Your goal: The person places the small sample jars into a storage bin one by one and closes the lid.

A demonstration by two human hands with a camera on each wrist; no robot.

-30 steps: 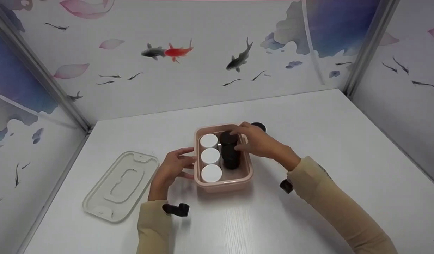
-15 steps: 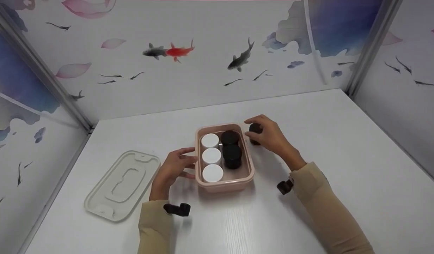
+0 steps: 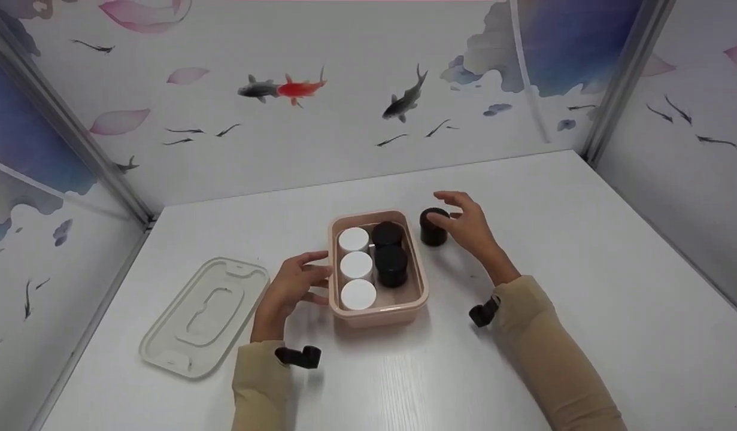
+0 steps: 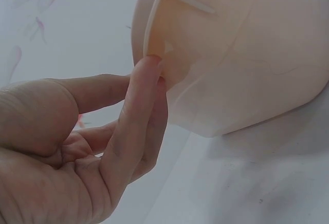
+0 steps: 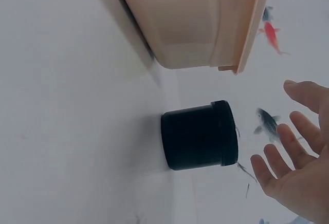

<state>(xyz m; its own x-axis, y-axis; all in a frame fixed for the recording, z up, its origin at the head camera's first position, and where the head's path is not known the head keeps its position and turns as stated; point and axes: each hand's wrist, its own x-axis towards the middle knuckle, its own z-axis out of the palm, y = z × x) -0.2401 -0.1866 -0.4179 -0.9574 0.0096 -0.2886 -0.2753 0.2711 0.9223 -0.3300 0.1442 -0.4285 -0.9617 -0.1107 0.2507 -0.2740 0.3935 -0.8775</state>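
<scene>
A pink plastic box (image 3: 380, 316) holds white-lidded jars (image 3: 357, 266) in a left column and black jars (image 3: 391, 263) in a right column. My left hand (image 3: 293, 284) touches the box's left side, and its fingertips meet the wall just under the rim in the left wrist view. Outside the box, by its far right corner, a black jar (image 5: 198, 135) stands upright on the table. My right hand (image 3: 473, 227) hovers at this jar with fingers spread and relaxed. In the right wrist view a gap shows between that hand and the jar's lid.
A pale rectangular lid (image 3: 203, 317) lies flat on the white table (image 3: 368, 389), left of my left hand. Printed panels (image 3: 320, 161) with fish and petals enclose the table at the back and both sides.
My right hand has left the black jars inside the box and moved right to the jar outside, its fingers now spread wider. The left hand and box stay in place.
</scene>
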